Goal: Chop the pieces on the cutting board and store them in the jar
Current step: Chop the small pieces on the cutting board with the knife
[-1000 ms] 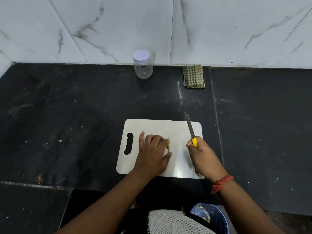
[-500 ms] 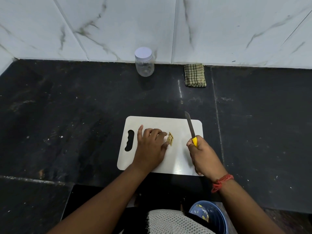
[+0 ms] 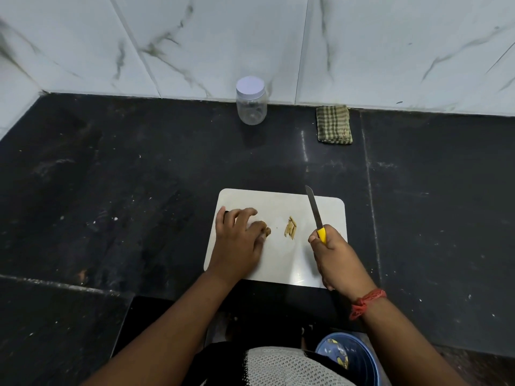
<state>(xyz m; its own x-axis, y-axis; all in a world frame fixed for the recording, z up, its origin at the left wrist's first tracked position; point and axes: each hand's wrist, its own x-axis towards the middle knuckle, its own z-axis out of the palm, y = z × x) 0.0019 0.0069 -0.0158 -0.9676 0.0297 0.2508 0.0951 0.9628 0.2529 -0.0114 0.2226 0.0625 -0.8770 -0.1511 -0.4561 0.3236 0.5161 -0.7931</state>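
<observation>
A white cutting board (image 3: 281,260) lies on the black counter in front of me. A small pile of tan cut strips (image 3: 290,227) lies near its middle. My left hand (image 3: 239,240) rests on the board's left side, over the handle slot, its fingertips pinching a small brown piece (image 3: 267,232). My right hand (image 3: 334,257) grips the yellow handle of a knife (image 3: 315,210), the blade pointing away from me, right of the strips. A clear jar (image 3: 251,103) with a white lid on stands by the back wall.
A folded green checked cloth (image 3: 333,124) lies against the wall to the right of the jar. A blue bowl (image 3: 348,355) with scraps sits below the counter edge near my right forearm. White marble tiles rise behind the counter.
My left hand slid left away from the cut strips, leaving them lying free in the board's middle, and now holds a brown piece. The knife hand stayed almost still.
</observation>
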